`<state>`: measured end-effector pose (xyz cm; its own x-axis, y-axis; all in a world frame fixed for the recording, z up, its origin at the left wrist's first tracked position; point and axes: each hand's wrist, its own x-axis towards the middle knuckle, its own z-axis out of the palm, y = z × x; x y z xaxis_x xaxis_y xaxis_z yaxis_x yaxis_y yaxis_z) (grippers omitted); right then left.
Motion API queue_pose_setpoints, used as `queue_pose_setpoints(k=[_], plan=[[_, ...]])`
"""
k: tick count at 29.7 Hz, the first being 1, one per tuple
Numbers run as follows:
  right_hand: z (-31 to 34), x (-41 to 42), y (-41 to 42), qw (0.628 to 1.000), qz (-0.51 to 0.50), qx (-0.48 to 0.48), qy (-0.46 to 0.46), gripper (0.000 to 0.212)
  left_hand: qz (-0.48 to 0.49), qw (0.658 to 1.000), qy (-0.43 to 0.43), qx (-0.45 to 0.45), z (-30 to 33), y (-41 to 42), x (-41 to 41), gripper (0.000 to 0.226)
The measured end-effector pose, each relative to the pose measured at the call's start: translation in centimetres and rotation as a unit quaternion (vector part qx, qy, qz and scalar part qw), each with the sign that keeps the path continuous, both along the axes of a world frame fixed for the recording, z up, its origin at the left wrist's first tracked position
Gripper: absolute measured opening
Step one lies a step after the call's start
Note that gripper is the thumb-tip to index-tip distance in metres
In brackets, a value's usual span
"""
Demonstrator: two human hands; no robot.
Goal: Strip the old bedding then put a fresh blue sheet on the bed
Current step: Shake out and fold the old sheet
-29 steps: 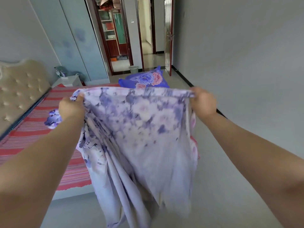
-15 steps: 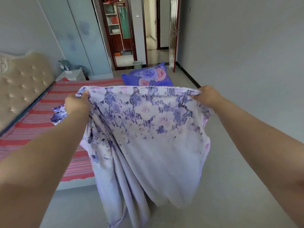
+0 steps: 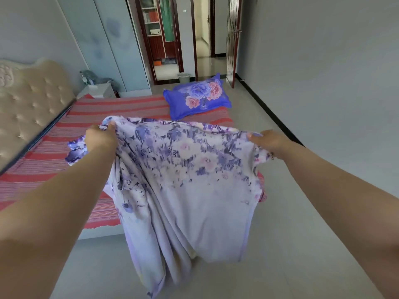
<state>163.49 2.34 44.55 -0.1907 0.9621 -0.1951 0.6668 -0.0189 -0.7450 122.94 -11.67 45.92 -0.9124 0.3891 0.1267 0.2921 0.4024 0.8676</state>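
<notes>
A pale lilac sheet with a purple and pink flower print (image 3: 185,180) hangs in front of me, stretched between both hands at its top edge. My left hand (image 3: 101,138) grips the top left corner, fingers curled over the cloth. My right hand (image 3: 269,141) holds the top right edge. The lower part of the sheet drapes down over the floor beside the bed. The bed (image 3: 121,108) lies to the left, covered with a red and grey striped cloth. A blue pillow with pink and purple flowers (image 3: 197,97) lies on its far corner.
A beige tufted headboard (image 3: 28,100) stands at the left. A white nightstand (image 3: 97,90) with bottles sits past the bed. A grey wardrobe (image 3: 103,39) lines the back wall. A small bin (image 3: 184,77) stands by the open doorway (image 3: 203,35). A grey tiled floor (image 3: 280,223) runs along the right wall.
Both hands have lowered the sheet's top edge and spread it wider. The view has tipped down, so more of the bed and pillow show above the sheet.
</notes>
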Motion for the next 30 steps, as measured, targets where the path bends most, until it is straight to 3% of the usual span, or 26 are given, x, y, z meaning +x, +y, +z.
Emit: queue_pose_setpoints(k=[3,9,11,14,15,19,23,27,30], plan=[[0.1,-1.3,-1.3,0.997,0.056,-0.026,-0.038,0.042,-0.043,0.998,0.014,-0.037,-0.8,-0.4,1.7,0.043],[0.3,-9.6,-5.3,0.962,0.092,-0.064,0.249,0.011,-0.296,0.951,0.076,-0.047,-0.9,0.8,8.4,0.016],[1.0,-12.3,-6.5,0.946,0.084,-0.075,0.304,0.016,-0.38,0.92,0.082,-0.045,-0.5,0.7,10.6,0.027],[1.8,-14.1,-7.3,0.945,0.117,-0.069,0.299,0.029,-0.509,0.856,0.038,-0.075,0.3,0.2,11.6,0.06],[2.0,-14.1,-7.3,0.945,0.127,-0.07,0.294,0.031,-0.539,0.839,0.016,-0.075,0.5,0.1,11.5,0.06],[1.8,-13.5,-7.7,0.938,0.178,-0.08,0.288,0.032,-0.59,0.801,-0.087,-0.052,0.4,-0.7,11.0,0.029],[1.6,-12.7,-8.1,0.921,0.211,-0.086,0.318,0.035,-0.595,0.794,-0.102,-0.072,-0.3,-0.6,11.0,0.013],[0.8,-11.3,-7.3,0.916,0.208,-0.15,0.307,0.059,-0.525,0.846,-0.085,-0.041,-0.6,0.0,11.9,0.007],[-0.2,-9.6,-6.8,0.906,0.195,-0.22,0.306,0.046,-0.514,0.854,-0.07,-0.041,-0.7,0.2,12.7,0.009]])
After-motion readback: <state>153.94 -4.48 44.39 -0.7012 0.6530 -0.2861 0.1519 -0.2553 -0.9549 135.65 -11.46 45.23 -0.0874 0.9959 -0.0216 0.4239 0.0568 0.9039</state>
